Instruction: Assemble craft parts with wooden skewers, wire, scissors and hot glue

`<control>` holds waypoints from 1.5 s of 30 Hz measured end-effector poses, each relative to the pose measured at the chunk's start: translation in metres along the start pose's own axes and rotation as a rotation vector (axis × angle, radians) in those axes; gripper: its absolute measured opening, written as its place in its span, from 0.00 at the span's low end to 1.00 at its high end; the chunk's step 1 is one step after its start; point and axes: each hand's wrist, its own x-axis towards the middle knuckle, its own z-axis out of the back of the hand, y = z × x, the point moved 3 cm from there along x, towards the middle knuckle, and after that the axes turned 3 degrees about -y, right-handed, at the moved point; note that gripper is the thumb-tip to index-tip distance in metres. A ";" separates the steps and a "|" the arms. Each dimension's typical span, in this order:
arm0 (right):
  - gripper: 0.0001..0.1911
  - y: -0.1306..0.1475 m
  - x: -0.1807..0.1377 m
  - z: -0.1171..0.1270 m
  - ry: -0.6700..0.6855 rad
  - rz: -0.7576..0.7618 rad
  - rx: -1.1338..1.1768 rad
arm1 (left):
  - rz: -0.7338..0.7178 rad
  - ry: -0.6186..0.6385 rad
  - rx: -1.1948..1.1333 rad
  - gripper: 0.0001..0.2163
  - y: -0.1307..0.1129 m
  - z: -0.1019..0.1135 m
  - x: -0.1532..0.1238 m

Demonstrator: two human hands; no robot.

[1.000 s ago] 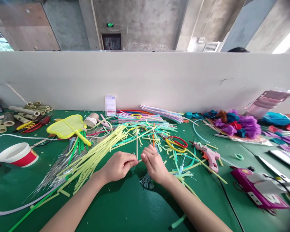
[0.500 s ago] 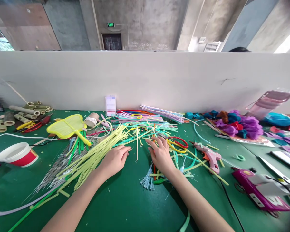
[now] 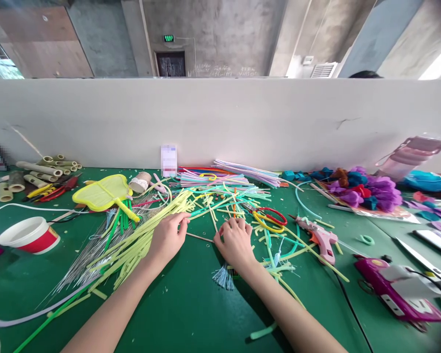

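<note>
A thin pale stick [image 3: 200,238] lies nearly crosswise on the green table between my hands. My left hand [image 3: 170,236] is closed, thumb against fingers, beside the bundle of yellow-green pipe cleaners [image 3: 147,235]. The stick's left end comes up to this hand; whether the fingers grip it is hidden. At the stick's other end, the curled fingers of my right hand [image 3: 235,241] close on it. A light-blue tassel [image 3: 223,278] sticks out below that hand. Red-and-yellow-handled scissors [image 3: 270,219] lie just to its right, among loose green and turquoise pipe cleaners [image 3: 268,245].
Left are a paper cup [image 3: 29,236], a yellow butterfly-shaped piece [image 3: 103,192], metal wires [image 3: 84,262] and bamboo pieces [image 3: 40,169]. A pink glue gun [image 3: 321,238], a purple power strip [image 3: 393,289] and purple flowers [image 3: 382,191] are at right. A white partition [image 3: 220,122] stands behind.
The stick has turned from pointing away from me to lying crosswise. My right hand has moved slightly left with its fingers curling in; my left hand has shifted slightly left and away from me.
</note>
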 end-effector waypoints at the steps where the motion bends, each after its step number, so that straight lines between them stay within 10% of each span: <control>1: 0.09 -0.005 0.001 0.002 -0.005 -0.009 -0.004 | -0.010 -0.018 -0.001 0.11 0.000 0.000 0.000; 8: 0.08 -0.047 0.008 0.032 -0.014 0.024 0.045 | -0.345 -0.209 0.198 0.18 -0.020 0.009 -0.001; 13: 0.08 -0.022 0.002 0.029 0.063 0.285 0.186 | -0.465 -0.129 0.267 0.13 -0.035 0.002 -0.006; 26: 0.13 0.005 -0.009 0.021 -0.051 0.443 0.059 | -0.438 0.149 0.200 0.13 -0.036 -0.015 -0.016; 45: 0.16 0.013 -0.018 0.020 -0.057 0.220 0.014 | -0.227 0.143 0.265 0.12 -0.046 -0.019 -0.025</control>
